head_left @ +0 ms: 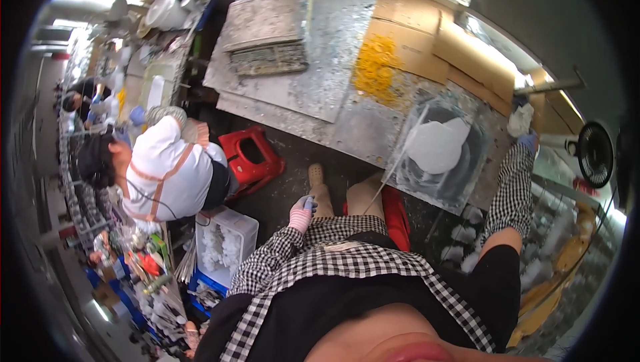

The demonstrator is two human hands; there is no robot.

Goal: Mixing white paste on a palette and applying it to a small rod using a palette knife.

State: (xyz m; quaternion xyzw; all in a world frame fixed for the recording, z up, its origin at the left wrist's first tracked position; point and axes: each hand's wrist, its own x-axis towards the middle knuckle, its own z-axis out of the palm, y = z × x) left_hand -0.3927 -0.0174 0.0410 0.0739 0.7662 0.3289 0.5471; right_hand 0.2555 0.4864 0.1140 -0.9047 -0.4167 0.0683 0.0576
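Above my lap is my left hand (302,213), in a pale pink striped glove with blue-grey fingertips. Its fingers are loosely bent, and I see nothing between them. My right arm stretches far to the right, where my right hand (528,139), in a blue glove, meets a crumpled whitish bundle (520,121). Its fingers are mostly hidden, so whether it grips the bundle cannot be told. Between my hands, on the bench, a dark square tray (440,187) holds a white rounded slab (437,145). A long thin strip (393,172) slants across the tray's left edge toward my lap.
Yellow scraps (377,69) lie by cardboard sheets (413,52) on the bench (363,125). Farther left is a stack of grey boards (267,32). A red stool (252,159), a white crate (227,245) and a seated co-worker (160,169) are at left; a black fan (595,154) is at right.
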